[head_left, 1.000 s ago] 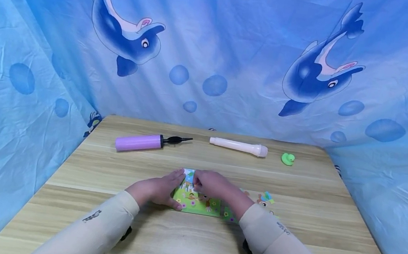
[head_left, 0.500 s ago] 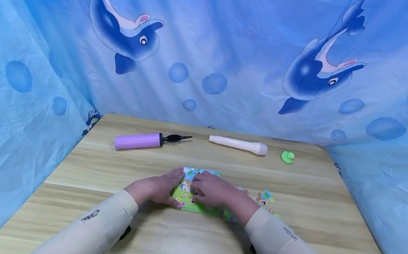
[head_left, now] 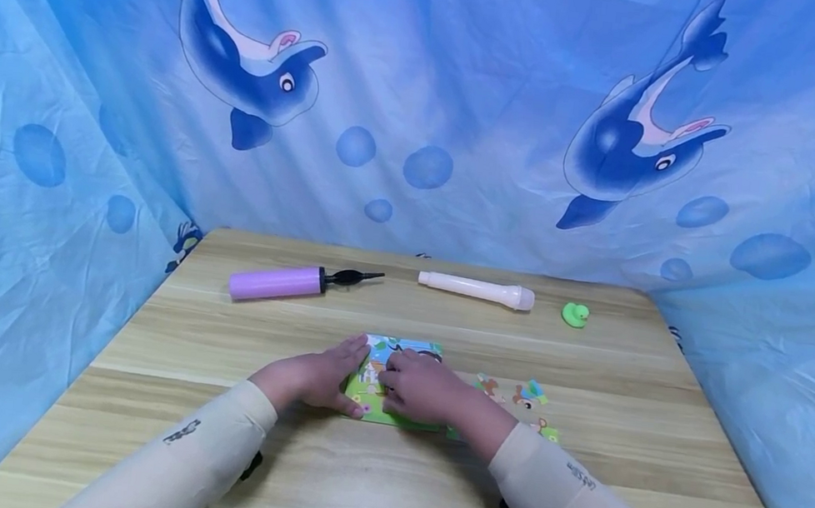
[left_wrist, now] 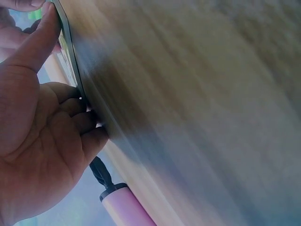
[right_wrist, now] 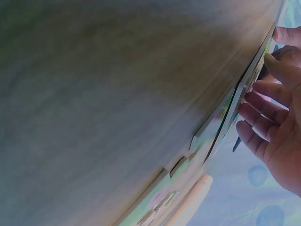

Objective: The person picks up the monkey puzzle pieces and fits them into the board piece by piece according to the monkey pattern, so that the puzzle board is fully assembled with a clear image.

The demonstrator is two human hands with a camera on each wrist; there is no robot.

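Note:
A jigsaw puzzle board (head_left: 371, 407) with a bright cartoon picture lies flat on the table in the head view. My left hand (head_left: 327, 375) rests along its left side, thumb at the near corner and fingers spread up the edge. Seen from the left wrist, that thumb and the fingertips touch the board's rim. My right hand (head_left: 422, 387) lies palm down over the right half of the picture and covers much of it. In the right wrist view its fingers (right_wrist: 263, 110) are loosely extended onto the board surface. Several loose puzzle pieces (head_left: 529, 395) lie right of the board, partly behind my right forearm.
At the back of the wooden table (head_left: 366, 484) are a purple hand pump (head_left: 276, 283) with a black nozzle, a pale pink toy microphone (head_left: 475, 289) and a green toy duck (head_left: 575, 314). A blue dolphin-print curtain (head_left: 427, 80) surrounds the back and sides.
My right hand has gone from curled fingers at the board's upper middle to lying flatter and lower over its right half. The left hand stays in place.

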